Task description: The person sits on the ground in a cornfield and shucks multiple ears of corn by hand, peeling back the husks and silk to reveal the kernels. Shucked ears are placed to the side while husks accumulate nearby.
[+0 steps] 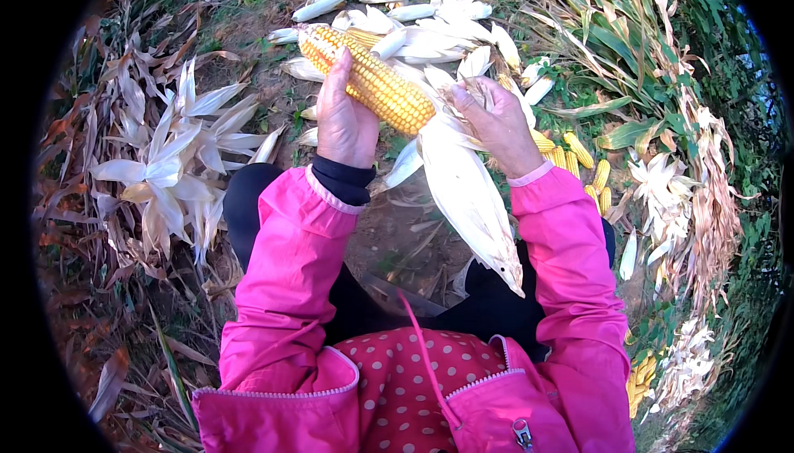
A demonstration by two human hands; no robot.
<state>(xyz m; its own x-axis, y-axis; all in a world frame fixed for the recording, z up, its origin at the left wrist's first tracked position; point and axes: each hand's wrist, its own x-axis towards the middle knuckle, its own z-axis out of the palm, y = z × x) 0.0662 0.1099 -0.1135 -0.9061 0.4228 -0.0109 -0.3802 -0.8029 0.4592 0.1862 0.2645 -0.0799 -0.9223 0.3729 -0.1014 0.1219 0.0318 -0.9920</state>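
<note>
A yellow ear of corn [385,89] lies tilted across the space between my hands, its kernels bare along most of its length. My left hand [347,122] is wrapped round the ear from below, thumb along its near side. At the lower right end, pale husk leaves [467,193] are peeled back and hang down toward my lap. My right hand [496,126] is closed on the husk at the base of the ear, thumb and fingers pinched together.
Ahead lies a pile of unhusked ears [438,35]. Several bare yellow cobs [579,151] rest on the ground beyond my right forearm, with more cobs [641,379] farther down. Discarded husks [161,164] are heaped at left, and dry stalks [612,23] lie at right.
</note>
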